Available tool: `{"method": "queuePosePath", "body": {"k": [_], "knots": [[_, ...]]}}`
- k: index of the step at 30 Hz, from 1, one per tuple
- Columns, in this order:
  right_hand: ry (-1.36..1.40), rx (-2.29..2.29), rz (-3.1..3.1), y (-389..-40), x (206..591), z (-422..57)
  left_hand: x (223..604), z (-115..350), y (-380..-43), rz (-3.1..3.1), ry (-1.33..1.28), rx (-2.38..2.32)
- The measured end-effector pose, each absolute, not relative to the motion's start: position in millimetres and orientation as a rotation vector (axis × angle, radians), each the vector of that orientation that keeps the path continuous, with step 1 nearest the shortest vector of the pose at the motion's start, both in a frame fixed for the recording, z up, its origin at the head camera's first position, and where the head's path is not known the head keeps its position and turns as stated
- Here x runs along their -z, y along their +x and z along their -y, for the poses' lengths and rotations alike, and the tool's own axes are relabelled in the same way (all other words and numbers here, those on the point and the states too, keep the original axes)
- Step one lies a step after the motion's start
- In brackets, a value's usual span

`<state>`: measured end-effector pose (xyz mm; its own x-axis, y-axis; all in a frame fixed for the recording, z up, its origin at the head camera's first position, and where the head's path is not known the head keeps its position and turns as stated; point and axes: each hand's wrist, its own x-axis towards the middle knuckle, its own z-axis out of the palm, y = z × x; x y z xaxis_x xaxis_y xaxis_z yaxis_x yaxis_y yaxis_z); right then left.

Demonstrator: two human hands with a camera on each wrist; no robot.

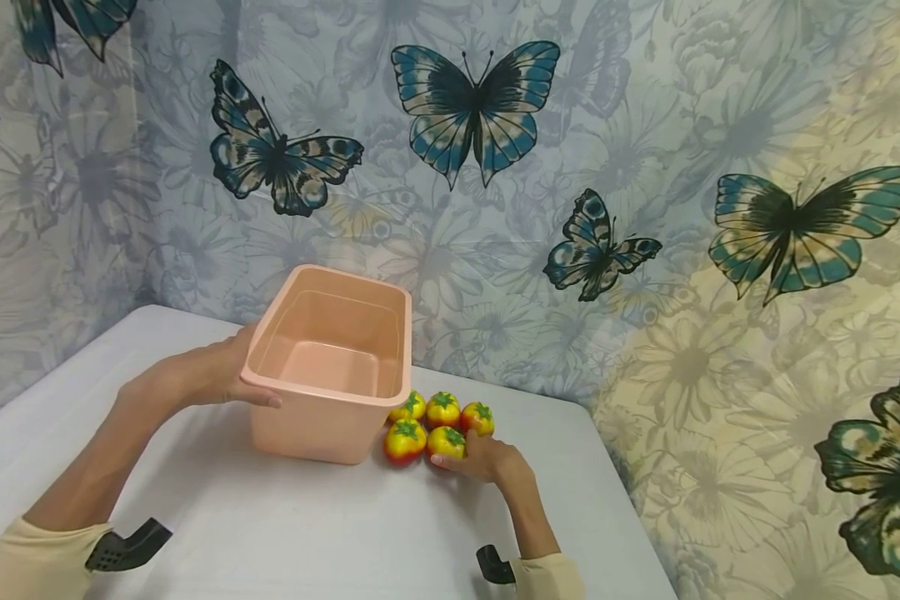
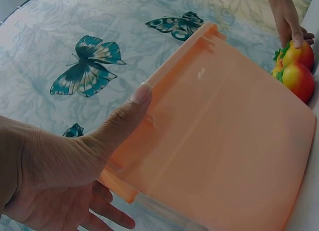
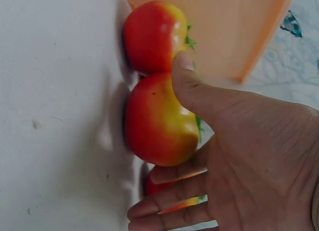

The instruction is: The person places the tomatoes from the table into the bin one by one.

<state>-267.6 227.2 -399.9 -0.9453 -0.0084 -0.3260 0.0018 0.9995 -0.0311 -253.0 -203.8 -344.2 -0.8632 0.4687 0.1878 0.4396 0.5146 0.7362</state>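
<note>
A peach-coloured plastic bin (image 1: 326, 417) stands on the table with its mouth tilted towards the head camera. My left hand (image 1: 221, 367) grips its left rim; in the left wrist view the thumb lies along the rim, with the fingers spread on the far side. Several red-and-yellow tomatoes (image 1: 405, 442) with green leafy tops sit close together to the right of the bin. Around the front right tomato (image 3: 162, 124) is my right hand (image 1: 486, 458), thumb on one side and index finger on the other. The right fingers are fairly straight; another tomato (image 3: 174, 196) shows partly behind them.
The white table (image 1: 285, 533) extends in front of the bin and to both sides. Behind it hangs a floral cloth (image 1: 495, 333) with butterflies. A black strap piece (image 1: 127, 546) sits at the left cuff and another (image 1: 495, 565) at the right cuff.
</note>
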Motion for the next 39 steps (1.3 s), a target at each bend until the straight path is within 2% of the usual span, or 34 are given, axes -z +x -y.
{"method": "queuePosePath", "body": {"k": [20,39], "knots": [[-0.035,0.037,-2.835,-276,407,-221,342,205,-254,-2.707,0.824,-1.279],[-0.031,0.229,-2.826,-255,368,-235,344,205,-255,-2.715,0.807,-1.255]]}}
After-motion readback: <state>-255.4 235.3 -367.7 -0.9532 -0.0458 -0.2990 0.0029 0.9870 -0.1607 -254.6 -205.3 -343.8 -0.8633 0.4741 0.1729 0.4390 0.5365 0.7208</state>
